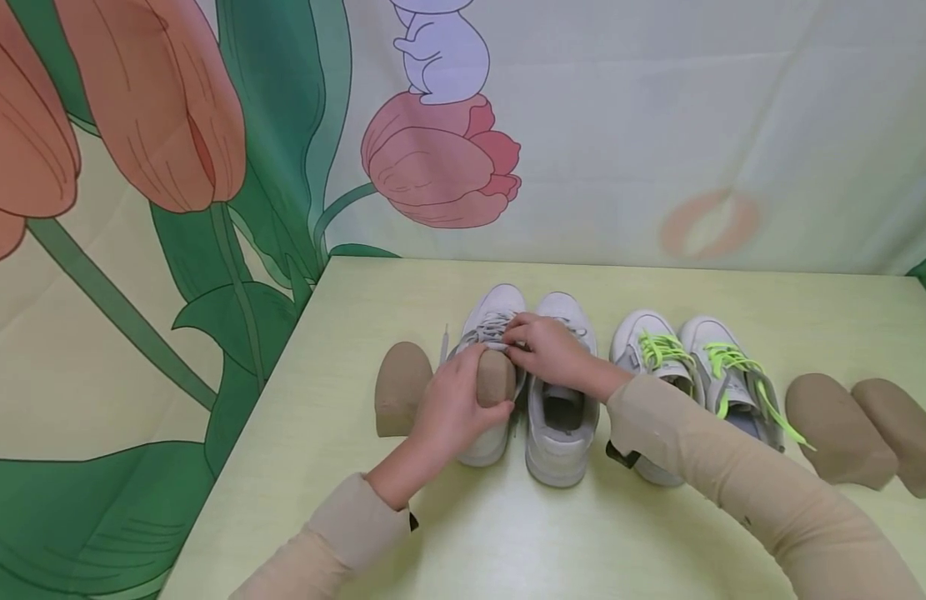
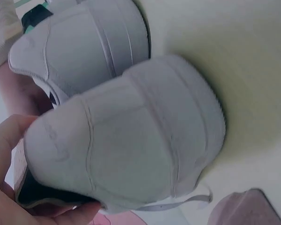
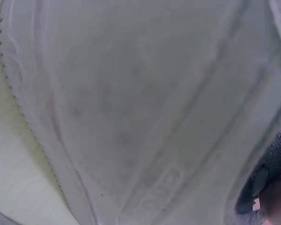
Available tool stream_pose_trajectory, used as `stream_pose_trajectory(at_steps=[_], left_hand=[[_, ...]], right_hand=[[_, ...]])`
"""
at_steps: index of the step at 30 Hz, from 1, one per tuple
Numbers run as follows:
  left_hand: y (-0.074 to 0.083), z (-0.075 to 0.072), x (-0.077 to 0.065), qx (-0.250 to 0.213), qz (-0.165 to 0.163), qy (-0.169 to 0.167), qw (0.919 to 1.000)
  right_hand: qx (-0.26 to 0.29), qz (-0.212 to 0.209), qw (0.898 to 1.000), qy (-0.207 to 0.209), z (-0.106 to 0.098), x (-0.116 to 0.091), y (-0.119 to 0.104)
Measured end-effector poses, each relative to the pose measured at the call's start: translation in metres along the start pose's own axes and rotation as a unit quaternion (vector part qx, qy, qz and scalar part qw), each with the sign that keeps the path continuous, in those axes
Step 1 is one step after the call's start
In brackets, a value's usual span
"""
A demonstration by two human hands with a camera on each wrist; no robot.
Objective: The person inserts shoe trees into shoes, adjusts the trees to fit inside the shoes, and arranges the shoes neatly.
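A white sneaker with grey laces point(image 1: 487, 450) stands heel toward me, left of its mate point(image 1: 556, 458). At its opening my left hand point(image 1: 449, 404) holds a brown molded shoe insert point(image 1: 496, 379) between thumb and fingers. The left wrist view shows that hand's fingers around the collar of the sneaker's heel point(image 2: 126, 140). My right hand point(image 1: 554, 350) reaches over the mate and pinches the first sneaker's tongue point(image 1: 500, 344) near the laces. In the right wrist view a white shoe side point(image 3: 131, 93) fills most of the picture.
Another brown insert point(image 1: 402, 390) lies left of the sneakers. To the right stand two white sneakers with neon laces point(image 1: 661, 350), partly behind my right sleeve point(image 1: 703, 450). Two more inserts point(image 1: 838, 425) lie at the far right. A printed backdrop point(image 1: 598, 150) hangs behind the table point(image 1: 282, 500).
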State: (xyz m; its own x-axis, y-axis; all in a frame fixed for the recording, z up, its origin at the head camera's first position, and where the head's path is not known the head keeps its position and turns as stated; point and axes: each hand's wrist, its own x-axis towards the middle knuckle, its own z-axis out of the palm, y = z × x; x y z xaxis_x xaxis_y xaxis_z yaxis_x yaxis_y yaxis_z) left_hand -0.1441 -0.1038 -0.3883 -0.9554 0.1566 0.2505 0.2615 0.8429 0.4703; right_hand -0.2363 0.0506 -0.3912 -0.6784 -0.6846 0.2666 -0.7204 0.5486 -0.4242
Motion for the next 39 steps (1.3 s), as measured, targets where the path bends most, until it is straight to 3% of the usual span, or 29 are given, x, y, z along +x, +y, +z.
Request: stream_pose_trajectory(at_steps=[15, 21, 25, 30, 39], left_hand=[[-0.006, 0.000, 0.007, 0.035, 0.026, -0.011, 0.9990], [-0.004, 0.001, 0.002, 0.040, 0.002, -0.016, 0.9991], [0.002, 0.001, -0.004, 0.025, -0.010, -0.005, 0.9996], [0.007, 0.000, -0.007, -0.004, 0.004, 0.016, 0.9999], [0.004, 0.000, -0.006, -0.029, 0.017, 0.027, 0.9991]], right_hand=[[0.001, -0.001, 1.000, 0.009, -0.001, 0.000, 0.001], [-0.003, 0.001, 1.000, -0.001, -0.001, 0.000, 0.000], [0.001, 0.003, 1.000, -0.007, 0.000, 0.000, 0.000], [0.006, 0.004, 1.000, -0.003, -0.001, -0.001, 0.001], [0.009, -0.001, 1.000, 0.005, -0.002, -0.001, 0.000]])
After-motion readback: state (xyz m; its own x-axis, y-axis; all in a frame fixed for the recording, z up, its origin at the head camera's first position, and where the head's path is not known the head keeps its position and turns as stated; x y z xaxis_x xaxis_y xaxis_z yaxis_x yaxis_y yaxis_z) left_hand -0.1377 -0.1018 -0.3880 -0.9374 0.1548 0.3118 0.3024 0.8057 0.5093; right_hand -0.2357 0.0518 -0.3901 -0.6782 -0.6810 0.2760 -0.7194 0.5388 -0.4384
